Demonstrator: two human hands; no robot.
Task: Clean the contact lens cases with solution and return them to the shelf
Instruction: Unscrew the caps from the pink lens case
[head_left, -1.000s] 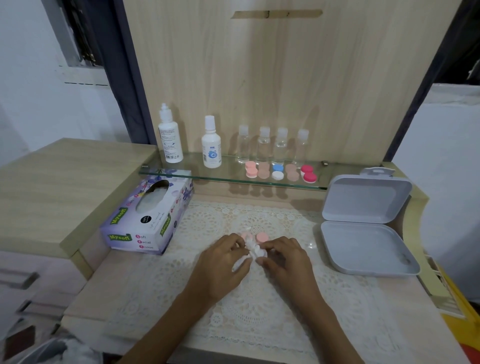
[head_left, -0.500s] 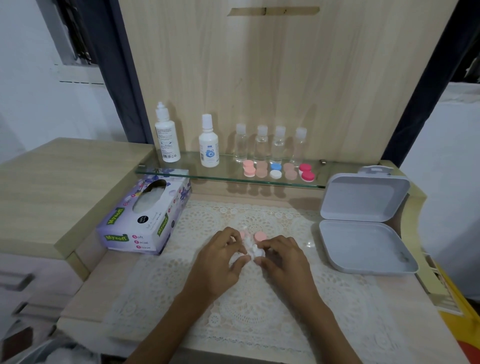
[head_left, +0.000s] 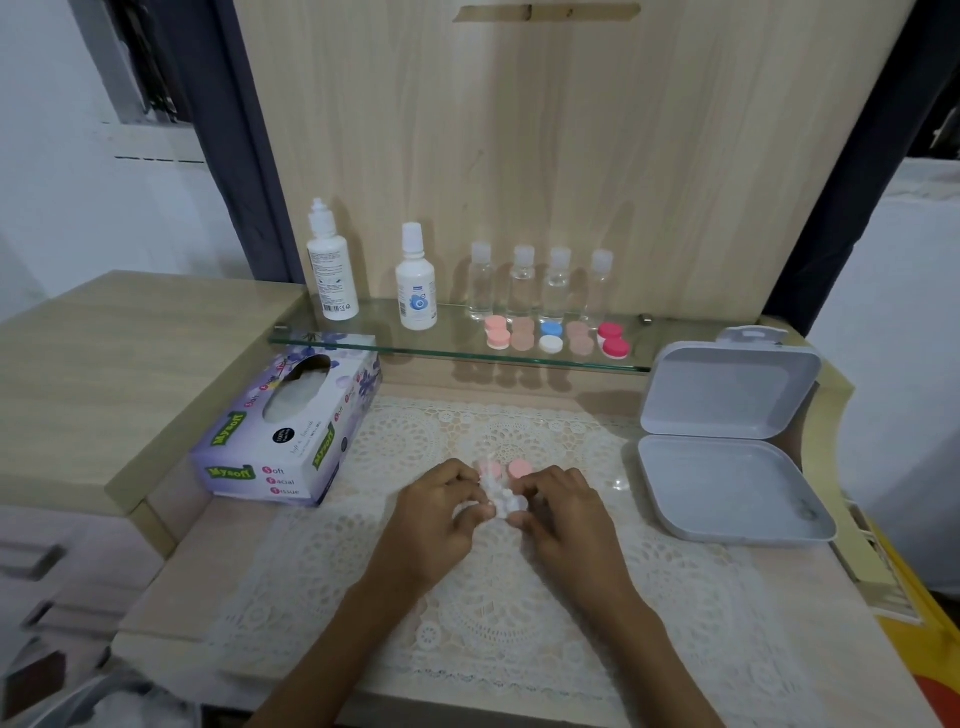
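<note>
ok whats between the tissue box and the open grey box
Head view: the lace mat, two pink caps, and left hand and right hand pinching a white wad.

A white wad (head_left: 501, 501) (crumpled) sits pinched between left hand (head_left: 441, 519) and right hand (head_left: 561, 519).

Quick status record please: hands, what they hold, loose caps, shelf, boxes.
Left hand: pinches white item
Right hand: pinches the same white item
Pink caps: two, on lace mat just behind the hands
Shelf: five lens cases, six bottles
Tissue box: left of hands
Grey box: open, right of hands
</note>
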